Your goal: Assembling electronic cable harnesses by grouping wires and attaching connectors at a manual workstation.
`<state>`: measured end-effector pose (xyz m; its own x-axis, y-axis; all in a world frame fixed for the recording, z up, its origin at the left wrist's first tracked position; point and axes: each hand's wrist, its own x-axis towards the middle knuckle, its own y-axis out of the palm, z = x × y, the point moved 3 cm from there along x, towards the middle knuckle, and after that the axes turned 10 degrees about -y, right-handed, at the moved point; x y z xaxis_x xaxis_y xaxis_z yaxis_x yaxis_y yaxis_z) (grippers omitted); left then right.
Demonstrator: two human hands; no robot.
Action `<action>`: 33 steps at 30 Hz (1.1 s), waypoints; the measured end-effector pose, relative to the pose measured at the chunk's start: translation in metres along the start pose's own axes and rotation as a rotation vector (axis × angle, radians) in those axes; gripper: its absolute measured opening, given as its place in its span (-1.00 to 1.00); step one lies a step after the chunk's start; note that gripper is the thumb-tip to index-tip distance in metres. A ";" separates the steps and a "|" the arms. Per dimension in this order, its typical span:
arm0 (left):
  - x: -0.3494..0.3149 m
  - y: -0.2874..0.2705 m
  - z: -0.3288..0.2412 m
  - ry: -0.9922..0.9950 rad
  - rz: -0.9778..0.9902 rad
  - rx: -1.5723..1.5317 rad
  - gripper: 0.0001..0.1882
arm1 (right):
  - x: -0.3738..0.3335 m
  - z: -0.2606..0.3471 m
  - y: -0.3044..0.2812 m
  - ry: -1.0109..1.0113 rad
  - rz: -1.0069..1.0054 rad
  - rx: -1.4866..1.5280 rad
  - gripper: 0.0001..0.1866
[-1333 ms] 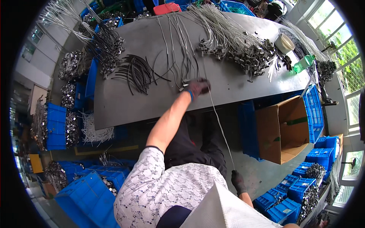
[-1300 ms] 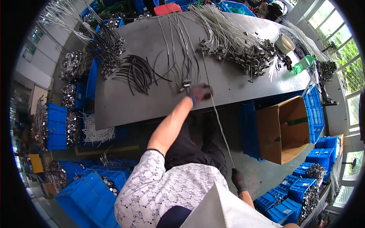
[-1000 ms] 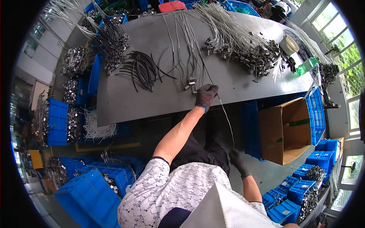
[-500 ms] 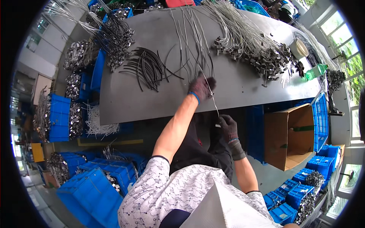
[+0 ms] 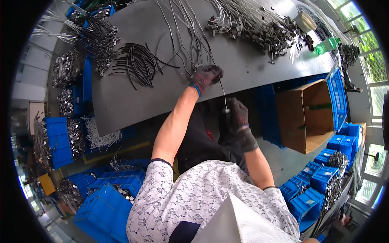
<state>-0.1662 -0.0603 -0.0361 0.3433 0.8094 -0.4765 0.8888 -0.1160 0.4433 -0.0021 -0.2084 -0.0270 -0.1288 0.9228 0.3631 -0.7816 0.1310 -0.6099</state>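
Note:
My left hand, in a dark knitted glove with a blue cuff, is closed around a thin wire just over the table's near edge. The wire looks dark close to the left hand and white lower down. A small pale connector sits at its lower end. My right hand, also gloved, has its fingers closed beside this connector, in front of the table edge. Several loose wires lie on the table beyond my left hand. To their left is a spread of short black tubes.
A heap of white cables with dark connectors covers the table's far right. Near it are a green bottle and a round tub. An open cardboard box stands right, blue crates lower left.
The whole view has shifted. My right hand has risen toward the table edge. The wire stretch at my left hand, white before, now looks dark, and the connector shows beside my right fingers.

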 end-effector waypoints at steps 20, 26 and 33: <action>-0.008 -0.092 -0.033 0.374 -0.575 0.945 -0.73 | 0.128 -0.023 0.051 0.628 -0.020 0.696 -0.67; -0.023 -0.188 -0.084 0.118 -1.198 1.670 -0.81 | 0.214 -0.133 0.006 0.018 -0.345 -0.192 -0.66; -0.012 -0.250 -0.074 -0.222 -1.116 1.633 -0.68 | 0.300 -0.183 0.009 0.160 0.009 -0.415 -0.69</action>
<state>-0.4150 0.0017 -0.0848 -0.5501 0.8254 -0.1268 0.0393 -0.1261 -0.9912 0.0635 0.1362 -0.0521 -0.0134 0.9648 0.2628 -0.4653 0.2266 -0.8557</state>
